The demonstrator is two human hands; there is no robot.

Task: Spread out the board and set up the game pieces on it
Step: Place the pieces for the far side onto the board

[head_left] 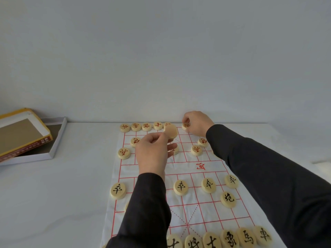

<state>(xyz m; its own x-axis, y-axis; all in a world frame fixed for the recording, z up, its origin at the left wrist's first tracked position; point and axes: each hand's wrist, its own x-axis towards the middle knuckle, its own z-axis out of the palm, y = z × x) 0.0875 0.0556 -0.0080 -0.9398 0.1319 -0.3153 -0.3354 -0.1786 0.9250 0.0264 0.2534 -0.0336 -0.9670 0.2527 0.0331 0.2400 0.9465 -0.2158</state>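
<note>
Your cloth board lies spread on the white table, its near edge cut off and both sleeves hiding squares. Your left hand pinches a raised piece above the far row, its marking unseen. Your right hand grips a red-marked piece at the far edge with curled fingers, half covering it.

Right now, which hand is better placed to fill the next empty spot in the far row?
Left hand: it holds a blank-faced piece just above that row, while the right hand pinches a red-marked piece.
</note>
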